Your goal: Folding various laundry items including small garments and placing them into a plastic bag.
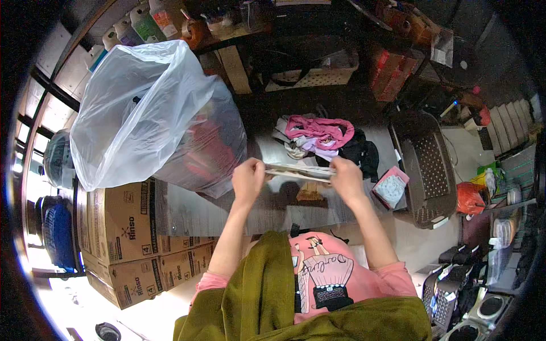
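Observation:
My left hand (248,181) and my right hand (347,179) grip the two ends of a light-coloured cloth (300,170), stretched level between them above the table (260,217). Just beyond it lies a loose pile of clothes with a pink garment (320,130) on top and a black garment (364,155) at its right side. On the table to the right rests a small folded stack, a pale patterned cloth (390,190) over pink ones. A brown item (310,192) lies under the held cloth, partly hidden. To the left stands a large translucent plastic bag (140,111) with clothes in it.
Stacked cardboard cartons (128,221) stand at the left below the bag. A brown plastic laundry basket (431,170) is at the table's right side, near an orange plastic bag (471,198). Bottles and jugs (147,23) line a shelf at the upper left.

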A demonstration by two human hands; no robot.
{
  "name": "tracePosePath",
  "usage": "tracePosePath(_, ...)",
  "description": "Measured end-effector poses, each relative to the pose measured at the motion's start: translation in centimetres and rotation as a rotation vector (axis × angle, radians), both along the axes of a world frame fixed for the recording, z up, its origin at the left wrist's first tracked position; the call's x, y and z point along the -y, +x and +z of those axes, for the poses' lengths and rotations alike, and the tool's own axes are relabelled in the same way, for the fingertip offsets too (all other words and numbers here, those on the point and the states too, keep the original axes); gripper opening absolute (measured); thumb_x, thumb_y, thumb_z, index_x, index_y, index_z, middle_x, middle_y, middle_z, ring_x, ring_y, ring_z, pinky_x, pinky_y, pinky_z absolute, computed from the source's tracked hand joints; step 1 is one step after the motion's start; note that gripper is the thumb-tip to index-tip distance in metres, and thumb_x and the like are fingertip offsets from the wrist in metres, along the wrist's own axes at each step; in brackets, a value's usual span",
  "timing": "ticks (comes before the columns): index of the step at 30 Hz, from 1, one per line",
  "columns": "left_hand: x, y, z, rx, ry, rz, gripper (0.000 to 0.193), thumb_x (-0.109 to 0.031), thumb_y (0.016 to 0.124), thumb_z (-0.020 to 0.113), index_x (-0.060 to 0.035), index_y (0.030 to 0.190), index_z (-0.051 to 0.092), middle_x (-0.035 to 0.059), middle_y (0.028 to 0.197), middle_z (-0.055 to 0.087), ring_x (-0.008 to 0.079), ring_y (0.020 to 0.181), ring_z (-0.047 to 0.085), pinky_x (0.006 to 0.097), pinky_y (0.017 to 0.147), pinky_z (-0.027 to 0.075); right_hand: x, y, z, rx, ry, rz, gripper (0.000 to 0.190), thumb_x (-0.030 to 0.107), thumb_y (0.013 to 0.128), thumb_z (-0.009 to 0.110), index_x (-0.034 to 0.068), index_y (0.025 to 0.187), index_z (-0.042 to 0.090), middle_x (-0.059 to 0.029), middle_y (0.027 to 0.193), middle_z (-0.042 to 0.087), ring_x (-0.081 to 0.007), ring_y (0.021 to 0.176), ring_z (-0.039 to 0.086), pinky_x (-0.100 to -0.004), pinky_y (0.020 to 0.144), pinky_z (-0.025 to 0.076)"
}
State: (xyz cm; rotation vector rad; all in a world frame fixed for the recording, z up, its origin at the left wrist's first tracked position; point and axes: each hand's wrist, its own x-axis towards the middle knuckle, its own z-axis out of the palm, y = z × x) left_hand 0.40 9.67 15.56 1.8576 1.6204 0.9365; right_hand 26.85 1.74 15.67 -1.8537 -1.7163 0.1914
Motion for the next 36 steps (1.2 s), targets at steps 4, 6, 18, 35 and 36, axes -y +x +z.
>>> tracePosePath(4, -1.1, -1.4, 0.0, 0.163, 0.005, -0.101, 0.013, -0.001, 0.077, 0.059, -0.0014, 0.085, 0.070, 0.0165, 0.115, 0.068, 0.0283, 0.103, 0.067, 0.0358, 0.083, 0.052, 0.8, 2.9, 1.8, -0.424, -0.237, -0.035, 0.015, -0.005, 0.072, 0.061, 0.001, 0.085, 0.064, -0.0179, 0.103, 0.071, -0.0270, 0.088, 0.068, -0.0353, 0.077, 0.052)
tracePosePath(6, -1.5, -1.4, 0.2, 0.388, -0.166, -0.218, 0.017, 0.006, 0.074, 0.056, -0.0005, 0.083, 0.070, 0.0170, 0.130, 0.063, 0.0284, 0.114, 0.063, 0.0347, 0.087, 0.051, 0.9, 3.1, 2.7, -0.715, -0.222, 0.099, 0.017, -0.008, 0.072, 0.056, 0.001, 0.084, 0.064, -0.0167, 0.117, 0.069, -0.0204, 0.095, 0.068, -0.0319, 0.078, 0.051)
tracePosePath(18, -1.3, -4.3, 4.3, 0.329, -0.408, -0.775, 0.012, 0.005, 0.078, 0.053, 0.0000, 0.069, 0.059, 0.0071, 0.132, 0.060, 0.0234, 0.124, 0.051, 0.0343, 0.105, 0.038, 0.2, 5.1, 4.1, -0.516, -0.508, 0.574, 0.019, 0.004, 0.072, 0.052, -0.003, 0.077, 0.069, -0.0183, 0.120, 0.069, -0.0233, 0.102, 0.065, -0.0332, 0.085, 0.049)
tracePosePath(35, -0.7, -4.2, 9.7, -0.359, 0.433, -0.332, 0.027, -0.022, 0.084, 0.065, -0.0014, 0.100, 0.067, 0.0164, 0.131, 0.057, 0.0360, 0.119, 0.054, 0.0462, 0.102, 0.039, 0.4, 4.1, 9.3, 0.169, 0.219, 0.257, 0.021, 0.012, 0.074, 0.067, 0.007, 0.094, 0.069, -0.0180, 0.114, 0.069, -0.0361, 0.111, 0.059, -0.0472, 0.104, 0.040)
tracePosePath(36, -0.5, -3.6, 9.4, -0.405, 0.569, -0.226, 0.030, -0.024, 0.082, 0.067, -0.0039, 0.104, 0.066, 0.0164, 0.133, 0.055, 0.0360, 0.123, 0.051, 0.0494, 0.103, 0.037, 0.3, 3.3, 9.0, 0.311, 0.370, 0.177, 0.027, 0.012, 0.073, 0.068, 0.008, 0.100, 0.068, -0.0161, 0.116, 0.069, -0.0357, 0.113, 0.058, -0.0492, 0.105, 0.039)
